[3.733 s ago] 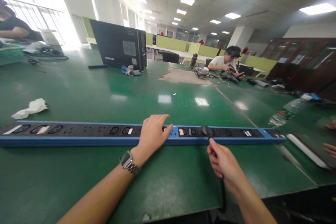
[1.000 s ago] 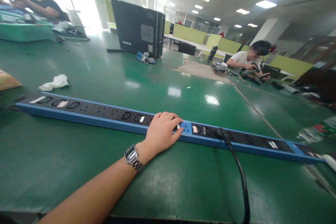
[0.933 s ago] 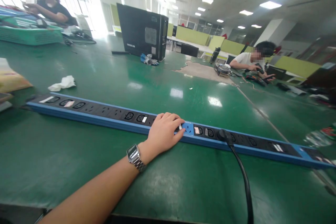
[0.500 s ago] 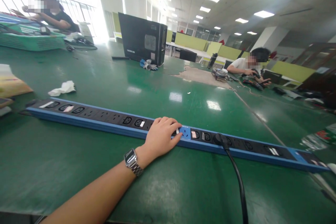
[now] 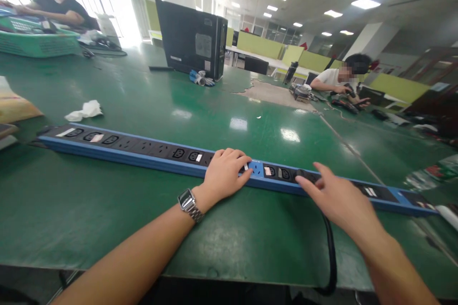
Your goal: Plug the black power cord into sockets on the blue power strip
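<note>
A long blue and black power strip (image 5: 157, 152) lies across the green table, tilted slightly down to the right. My left hand (image 5: 226, 174), with a watch (image 5: 188, 201) on its wrist, grips the strip's middle, fingers over the far edge. Over the right part of the strip is my right hand (image 5: 336, 195), thumb and index finger apart around a black plug (image 5: 303, 174) seated in a socket. Whether the fingers touch the plug is unclear. From there a black cable (image 5: 331, 252) hangs toward the near table edge, partly hidden by my right hand.
A black computer case (image 5: 193, 38) stands at the back, with gloves (image 5: 202, 78) beside it. Crumpled tissue (image 5: 85, 110) and a green basket (image 5: 39, 43) are at left. A plastic bottle (image 5: 434, 174) lies at right. Two people sit at the far sides.
My right hand has come into view and reached the plug. My left hand stays on the strip. The view has shifted slightly, and the cable now bends near the table edge.
</note>
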Demonstrator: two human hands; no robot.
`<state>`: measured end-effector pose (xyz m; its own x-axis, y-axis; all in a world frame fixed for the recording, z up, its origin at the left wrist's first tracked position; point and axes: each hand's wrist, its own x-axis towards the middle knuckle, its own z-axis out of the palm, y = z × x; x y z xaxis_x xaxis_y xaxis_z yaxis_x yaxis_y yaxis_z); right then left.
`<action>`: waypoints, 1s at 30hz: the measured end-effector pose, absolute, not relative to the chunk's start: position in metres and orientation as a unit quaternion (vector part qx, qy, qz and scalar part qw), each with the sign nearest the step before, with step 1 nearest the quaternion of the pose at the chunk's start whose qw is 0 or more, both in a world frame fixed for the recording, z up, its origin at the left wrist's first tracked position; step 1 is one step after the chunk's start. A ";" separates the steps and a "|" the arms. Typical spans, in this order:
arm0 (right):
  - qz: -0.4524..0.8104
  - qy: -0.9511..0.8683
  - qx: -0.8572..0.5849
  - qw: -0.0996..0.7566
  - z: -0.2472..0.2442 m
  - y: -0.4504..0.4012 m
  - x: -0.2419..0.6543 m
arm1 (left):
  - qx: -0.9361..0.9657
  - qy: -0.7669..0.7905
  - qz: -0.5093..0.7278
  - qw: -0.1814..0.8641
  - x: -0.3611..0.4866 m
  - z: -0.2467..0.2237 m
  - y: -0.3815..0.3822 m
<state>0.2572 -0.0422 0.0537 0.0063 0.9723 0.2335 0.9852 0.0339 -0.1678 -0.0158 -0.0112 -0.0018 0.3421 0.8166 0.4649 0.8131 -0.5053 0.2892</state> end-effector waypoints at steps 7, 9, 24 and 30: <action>0.003 -0.532 -0.661 0.530 0.098 -0.052 0.312 | 0.822 0.495 0.282 0.005 -0.016 -0.001 -0.009; -0.006 -0.539 -0.711 0.451 0.099 -0.050 0.351 | 0.822 0.494 0.282 0.003 -0.016 -0.001 -0.009; 0.112 -0.567 -0.748 0.327 0.070 -0.027 0.372 | 0.809 0.493 0.320 0.004 -0.005 -0.001 -0.015; 0.343 -0.621 -0.553 0.437 0.093 -0.072 0.234 | 0.863 0.335 0.378 0.003 0.021 0.018 -0.039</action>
<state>0.2340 -0.0716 0.0929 -0.0057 0.9867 0.1627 0.3876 0.1522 -0.9092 0.0210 -0.0392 0.0176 0.4903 0.5806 0.6500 0.5758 -0.7757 0.2586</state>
